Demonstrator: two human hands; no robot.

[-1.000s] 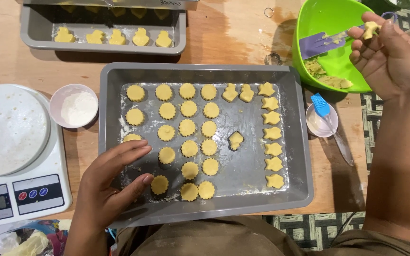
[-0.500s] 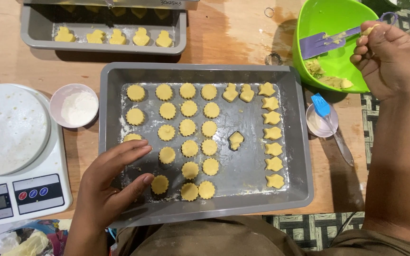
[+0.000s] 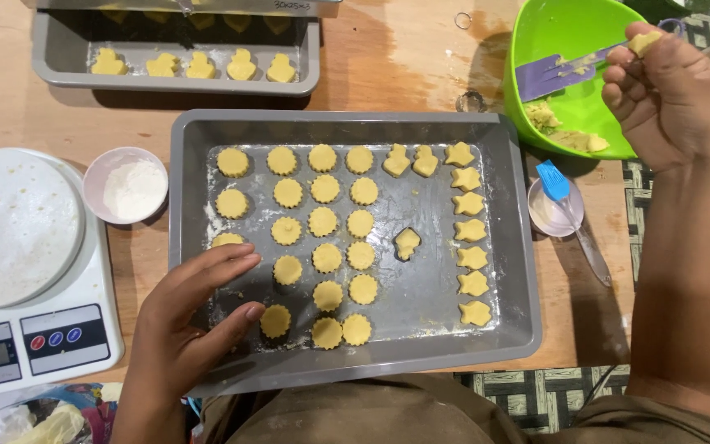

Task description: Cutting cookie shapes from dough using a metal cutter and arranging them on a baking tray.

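— Near edge first. What is the left hand (image 3: 186, 329) doing?

— It lies at the lower left of the frame, fingers spread and flat on the floor of the grey baking tray (image 3: 519, 247), thumb tip just beside a round scalloped cookie (image 3: 275, 321). It holds nothing.

— Contents of that tray?

— Rows of round scalloped cookies fill its left and middle. A column of star cookies (image 3: 470, 256) runs down its right side. One odd-shaped piece (image 3: 407, 243) sits alone between the two groups.

— Left of the tray?

— A white kitchen scale (image 3: 30, 271) at the left edge, and just beside the tray a small pink bowl of flour (image 3: 126, 186).

— To the right?

— A small dish with a blue-headed brush (image 3: 564, 205) resting in it, near the tray's right wall.

— Farther back?

— A second grey tray (image 3: 59, 62) at upper left, holding a row of shaped cookies. At upper right, a green bowl (image 3: 569, 33) with dough scraps and a purple scraper (image 3: 548, 76).

— The right hand (image 3: 671, 94)?

— Over the green bowl's right rim, fingers curled, tips pinching a small lump of dough (image 3: 643, 41).
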